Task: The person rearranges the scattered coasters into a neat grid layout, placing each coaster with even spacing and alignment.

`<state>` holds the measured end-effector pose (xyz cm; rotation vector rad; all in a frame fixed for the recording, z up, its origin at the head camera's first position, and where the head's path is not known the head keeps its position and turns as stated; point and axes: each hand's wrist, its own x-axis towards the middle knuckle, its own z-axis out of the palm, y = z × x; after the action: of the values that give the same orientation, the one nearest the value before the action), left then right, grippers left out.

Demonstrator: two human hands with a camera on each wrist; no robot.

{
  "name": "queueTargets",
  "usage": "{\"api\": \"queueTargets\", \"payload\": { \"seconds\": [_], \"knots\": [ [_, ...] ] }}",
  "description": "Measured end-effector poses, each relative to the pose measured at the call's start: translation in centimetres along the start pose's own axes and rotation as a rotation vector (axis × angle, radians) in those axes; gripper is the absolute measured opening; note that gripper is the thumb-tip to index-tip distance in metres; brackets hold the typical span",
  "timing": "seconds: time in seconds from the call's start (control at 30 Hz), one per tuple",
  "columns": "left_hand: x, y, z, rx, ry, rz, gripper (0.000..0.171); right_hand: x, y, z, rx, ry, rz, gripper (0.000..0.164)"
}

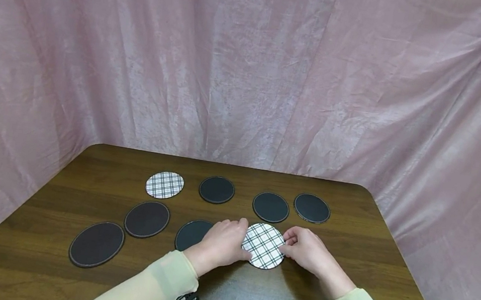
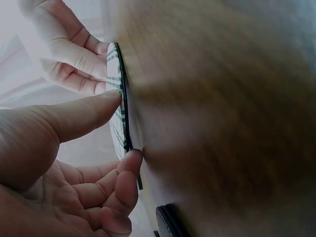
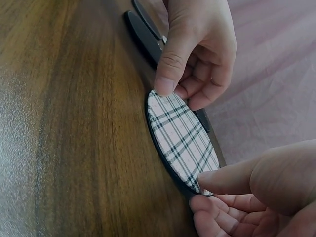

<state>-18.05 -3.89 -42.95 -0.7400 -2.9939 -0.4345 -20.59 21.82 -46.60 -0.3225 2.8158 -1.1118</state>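
Note:
A round white coaster with a dark plaid pattern lies between both hands, low over the table. My left hand pinches its left edge, with the thumb on the plaid face. From the other side, my right hand grips the right edge, thumb on top and fingertips at the rim. A thin dark layer shows under the plaid face; whether it is the coaster's own backing or a second piece, I cannot tell. Part of a black coaster is hidden behind the left hand.
Another plaid coaster lies at the back left. Black coasters sit along the back, two of them just beyond the hands. Two more black coasters are at left. Pink curtains surround the wooden table.

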Motion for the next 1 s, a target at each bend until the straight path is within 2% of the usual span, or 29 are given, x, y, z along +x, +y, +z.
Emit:
{"api": "queueTargets", "payload": {
  "seconds": [0.07, 0.13, 0.2, 0.27, 0.37, 0.43, 0.6, 0.67, 0.73, 0.77, 0.87, 1.0],
  "knots": [
    [0.0, -0.1, 0.0, -0.002, -0.002, -0.001, 0.057, 0.8, 1.8, 0.5, -0.014, -0.006, -0.031, 0.02],
    [-0.1, -0.1, 0.0, 0.002, -0.007, -0.004, 0.056, 0.9, 2.1, 0.6, -0.009, -0.014, -0.045, 0.02],
    [0.0, -0.2, 0.0, 0.009, -0.013, -0.009, 0.056, 0.5, 0.8, 0.2, 0.007, -0.025, -0.018, 0.019],
    [0.0, -0.2, 0.1, 0.016, -0.018, -0.012, 0.055, -0.5, -1.6, -0.5, 0.013, -0.03, 0.021, 0.019],
    [0.1, -0.3, 0.0, 0.025, -0.024, -0.014, 0.054, -1.2, -3.4, -1.0, -0.005, -0.038, 0.041, 0.016],
    [0.1, -0.3, 0.0, 0.025, -0.029, -0.013, 0.053, -1.4, -4.0, -1.1, -0.021, -0.04, 0.045, 0.016],
    [0.1, -0.2, -0.2, 0.023, -0.038, -0.012, 0.053, -1.2, -3.8, -1.1, -0.039, -0.047, 0.051, 0.016],
    [0.1, -0.2, -0.1, 0.023, -0.045, -0.013, 0.053, -0.7, -2.7, -0.8, -0.052, -0.045, 0.012, 0.015],
    [0.1, -0.2, -0.1, 0.021, -0.05, -0.013, 0.053, -0.1, -1.5, -0.5, -0.058, -0.054, 0.008, 0.016],
    [0.1, -0.2, -0.1, 0.021, -0.051, -0.013, 0.054, 0.5, -0.2, -0.2, -0.063, -0.052, -0.027, 0.016],
    [0.2, -0.3, -0.1, 0.022, -0.054, -0.012, 0.054, 1.8, 2.6, 0.6, -0.076, -0.058, -0.063, 0.016],
    [0.2, -0.3, -0.1, 0.025, -0.054, -0.01, 0.054, 2.5, 3.9, 1.1, -0.097, -0.049, -0.038, 0.02]
  ]
}}
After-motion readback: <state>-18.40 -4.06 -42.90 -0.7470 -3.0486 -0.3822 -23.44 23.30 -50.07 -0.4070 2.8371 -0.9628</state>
